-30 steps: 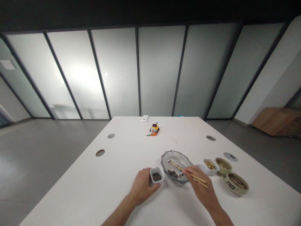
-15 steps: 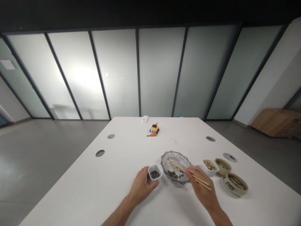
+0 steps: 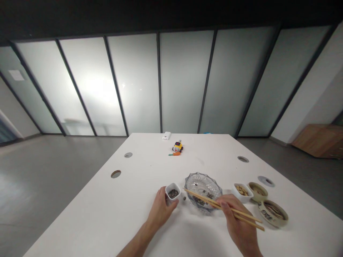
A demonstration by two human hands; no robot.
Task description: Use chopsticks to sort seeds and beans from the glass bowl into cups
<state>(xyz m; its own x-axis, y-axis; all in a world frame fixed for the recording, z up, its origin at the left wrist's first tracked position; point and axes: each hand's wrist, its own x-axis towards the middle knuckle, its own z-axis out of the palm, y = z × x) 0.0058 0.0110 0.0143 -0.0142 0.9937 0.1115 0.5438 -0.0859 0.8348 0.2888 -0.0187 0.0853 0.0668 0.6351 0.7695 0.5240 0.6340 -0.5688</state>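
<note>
My left hand (image 3: 161, 207) is wrapped around a small white square cup (image 3: 168, 187) holding dark beans or seeds (image 3: 173, 193). In my right hand (image 3: 237, 221) is a pair of chopsticks (image 3: 199, 195), reaching left across a scalloped clear glass bowl (image 3: 189, 180). Several dark beans lie in that bowl, partly behind the sticks. One loose dark bean (image 3: 184, 198) rests on the table between cup and bowl, just below the chopstick tips. Nothing shows clearly between the tips.
Right of the bowl stand a white dish (image 3: 248, 198) of pale nuts and two round tan bowls, one (image 3: 257, 191) behind the other (image 3: 286, 225). Farther back are a toy car (image 3: 177, 146), an orange toy carrot (image 3: 177, 154) and a white power bank (image 3: 166, 135). Holes pierce the white table (image 3: 102, 210).
The chopstick tips have moved left and down, from inside the glass bowl to its left rim. A bean now lies on the table beside the cup. The view has shifted slightly.
</note>
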